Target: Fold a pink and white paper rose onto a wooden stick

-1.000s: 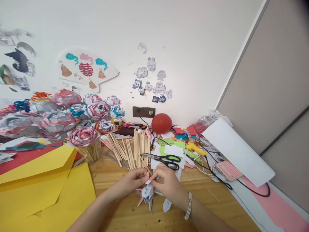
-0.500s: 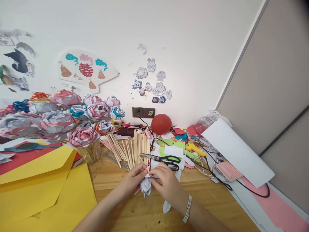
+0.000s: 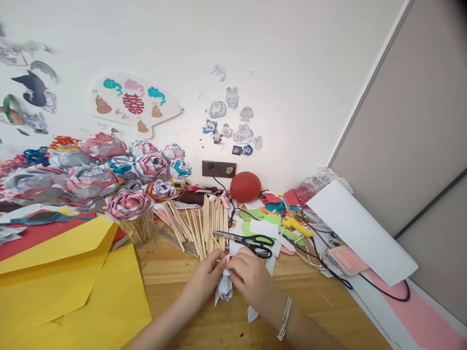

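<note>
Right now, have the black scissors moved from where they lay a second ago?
No: against the wall socket, the black scissors keep the same place; the whole view merely shifts slightly.

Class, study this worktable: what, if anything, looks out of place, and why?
Perhaps the red balloon near the wall, behind the wooden sticks: round and smooth, it seems odd beside paper scraps, which lie jumbled around the scissors.

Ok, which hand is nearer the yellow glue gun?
Right. The right hand is on the person's side of the yellow glue gun and to its left. The left hand, across the folded paper, is farther left of the gun.
</note>
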Available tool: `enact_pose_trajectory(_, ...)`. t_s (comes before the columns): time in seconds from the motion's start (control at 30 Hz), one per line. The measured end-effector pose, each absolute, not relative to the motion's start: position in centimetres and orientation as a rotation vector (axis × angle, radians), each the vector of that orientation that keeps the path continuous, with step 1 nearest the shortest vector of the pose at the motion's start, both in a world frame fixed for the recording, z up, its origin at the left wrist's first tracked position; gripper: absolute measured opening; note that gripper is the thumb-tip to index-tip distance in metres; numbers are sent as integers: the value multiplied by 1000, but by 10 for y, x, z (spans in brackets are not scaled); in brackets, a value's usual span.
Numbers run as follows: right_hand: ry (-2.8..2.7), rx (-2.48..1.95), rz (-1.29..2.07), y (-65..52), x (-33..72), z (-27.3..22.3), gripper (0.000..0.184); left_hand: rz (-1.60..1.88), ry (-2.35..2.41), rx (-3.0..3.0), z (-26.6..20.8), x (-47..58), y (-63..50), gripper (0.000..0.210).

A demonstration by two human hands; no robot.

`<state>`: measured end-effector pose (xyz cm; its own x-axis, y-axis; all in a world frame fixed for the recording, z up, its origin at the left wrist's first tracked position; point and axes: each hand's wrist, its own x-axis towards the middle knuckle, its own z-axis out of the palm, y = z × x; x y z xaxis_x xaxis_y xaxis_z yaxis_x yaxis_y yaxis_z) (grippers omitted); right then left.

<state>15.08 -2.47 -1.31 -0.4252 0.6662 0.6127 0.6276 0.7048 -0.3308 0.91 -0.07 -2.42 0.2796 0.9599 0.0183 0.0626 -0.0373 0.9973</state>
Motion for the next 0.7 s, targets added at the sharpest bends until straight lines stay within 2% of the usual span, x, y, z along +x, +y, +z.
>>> enact_pose_trajectory(0.37,-2258,-807,63,-30,148,-8,22,1040,1091,1394,-22,10,-3,31)
enact_pose_trajectory(0.53,-2231,-897,214,-37,149,-4,16,1053,1079,1390,-18,9,-2,30)
enact_pose_trajectory(0.7,-2062,-957,278,-35,147,-8,17,1050,1048,1370,-22,8,1,28)
